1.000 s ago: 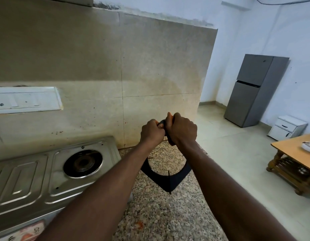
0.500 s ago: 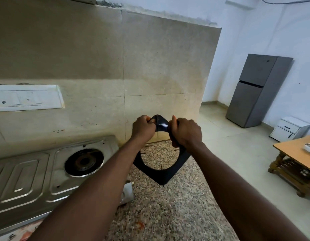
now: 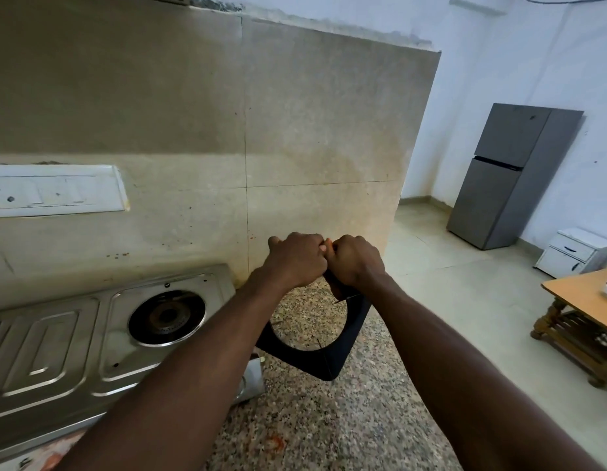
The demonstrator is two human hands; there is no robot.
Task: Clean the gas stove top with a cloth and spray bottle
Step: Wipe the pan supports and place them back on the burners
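Left hand (image 3: pixel 297 261) and right hand (image 3: pixel 354 263), apart earlier, now touch, fists gripping the pan support (image 3: pixel 332 356)

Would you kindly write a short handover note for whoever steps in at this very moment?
Left hand: shut on the top of the black pan support, touching the right hand.
Right hand: shut on the same support, which is held upright above the speckled counter.
Stove: at left on the counter, its right burner bare with the support off.
Done: support lifted off the burner.
Left: no cloth or spray bottle is in view, so wiping the stove top is apparently all still to do; then put the support back.
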